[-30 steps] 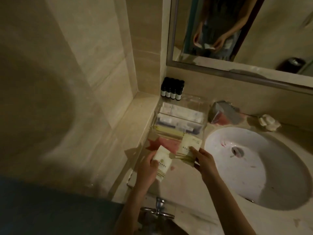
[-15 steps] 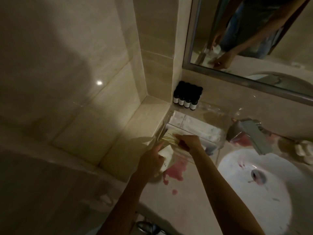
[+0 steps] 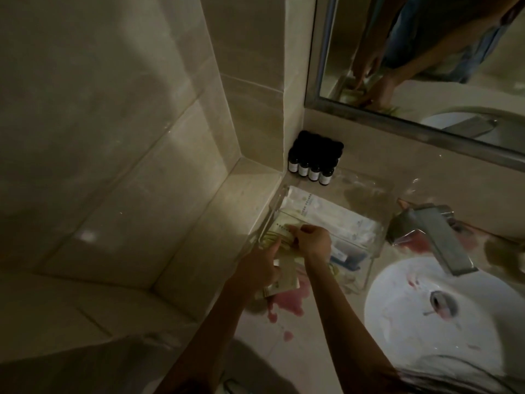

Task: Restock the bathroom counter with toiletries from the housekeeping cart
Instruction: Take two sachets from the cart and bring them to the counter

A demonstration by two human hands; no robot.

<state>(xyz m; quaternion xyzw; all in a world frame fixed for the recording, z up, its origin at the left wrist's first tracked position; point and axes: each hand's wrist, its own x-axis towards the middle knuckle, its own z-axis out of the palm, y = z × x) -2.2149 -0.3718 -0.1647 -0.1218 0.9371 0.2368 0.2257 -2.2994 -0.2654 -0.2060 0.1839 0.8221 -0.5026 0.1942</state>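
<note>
A clear acrylic tray point(image 3: 366, 268) stands on the beige counter point(image 3: 321, 354) in the corner, filled with white toiletry packets point(image 3: 326, 214). My right hand point(image 3: 312, 241) reaches into its near-left compartment, fingers closed on a cream packet point(image 3: 277, 233) that rests among others there. My left hand point(image 3: 260, 267) hovers just in front of the tray and grips a second cream packet point(image 3: 284, 284) above the counter. Several small dark bottles point(image 3: 314, 160) with white labels stand behind the tray against the wall.
A white basin point(image 3: 443, 317) is set into the counter at the right, with a steel faucet point(image 3: 437, 237) over it. Pink stains point(image 3: 287, 304) mark the counter by the tray. A framed mirror point(image 3: 426, 61) hangs above. Tiled walls close off the left side.
The view has moved closer to the corner. My right hand has carried its packet from above the counter into the tray's near-left compartment. My left hand has followed, still holding its packet.
</note>
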